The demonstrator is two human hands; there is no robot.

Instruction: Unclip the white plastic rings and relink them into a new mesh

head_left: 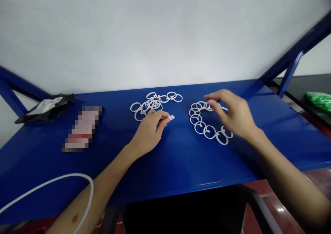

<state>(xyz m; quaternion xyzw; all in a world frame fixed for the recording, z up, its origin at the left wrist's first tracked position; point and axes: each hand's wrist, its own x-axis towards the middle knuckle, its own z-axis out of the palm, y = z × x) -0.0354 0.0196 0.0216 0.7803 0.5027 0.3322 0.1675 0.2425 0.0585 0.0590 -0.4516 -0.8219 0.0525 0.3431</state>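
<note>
My left hand [150, 130] is pinched shut on a small white plastic clip [171, 117] just above the table. Beside it lies a loose pile of white plastic rings [140, 115], partly covered by my fingers. To the right, several overlapping white rings with small clips form a curved chain [209, 132] on the blue table. Above the far part of this chain hovers my right hand [230, 111], slightly blurred, its thumb and fingertips a little apart with nothing visible in them. Some rings are hidden beneath it.
The blue table [165, 172] stands against a white wall. On its left are a black plastic package [46, 108] with a label and a pixelated flat item [82, 128]. A white cable [77, 174] loops over my left forearm. Green packaged material [319, 101] lies at far right.
</note>
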